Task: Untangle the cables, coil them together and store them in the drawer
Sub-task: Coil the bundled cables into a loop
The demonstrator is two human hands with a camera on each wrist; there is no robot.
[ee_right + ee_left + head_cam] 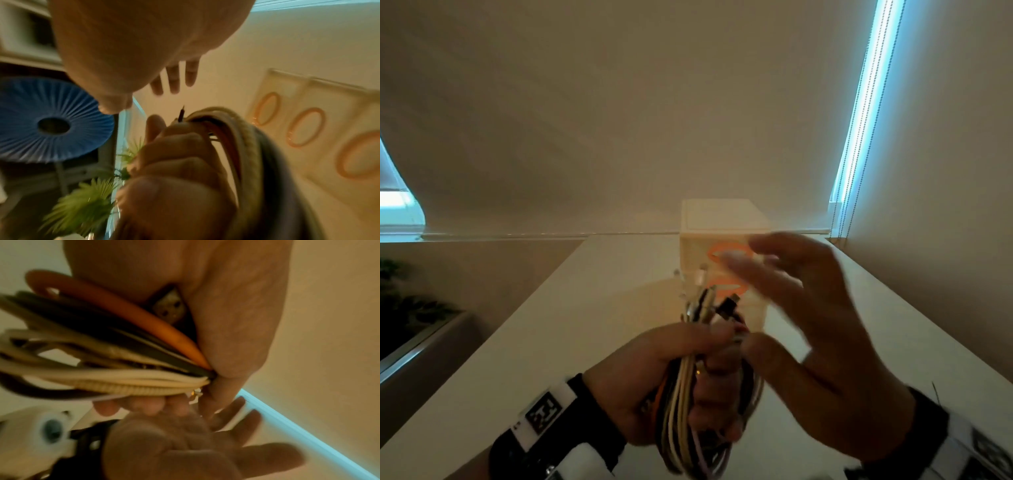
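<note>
cream, black and orange cables [688, 397]: one coiled bundle, strand count unclear, held above the worktop [571, 329] by the left hand [654, 380], fingers curled round it. right hand [822, 342]: fingers spread, holding nothing, just beside the bundle and partly hiding the drawer unit [722, 222]. drawers: three orange ring handles [306, 126] counted, all closed. one green plant [82, 206]; one blue pleated disc [51, 120].

Braided cloth cream cable [131, 388] beside smooth matt orange cable [115, 311].
</note>
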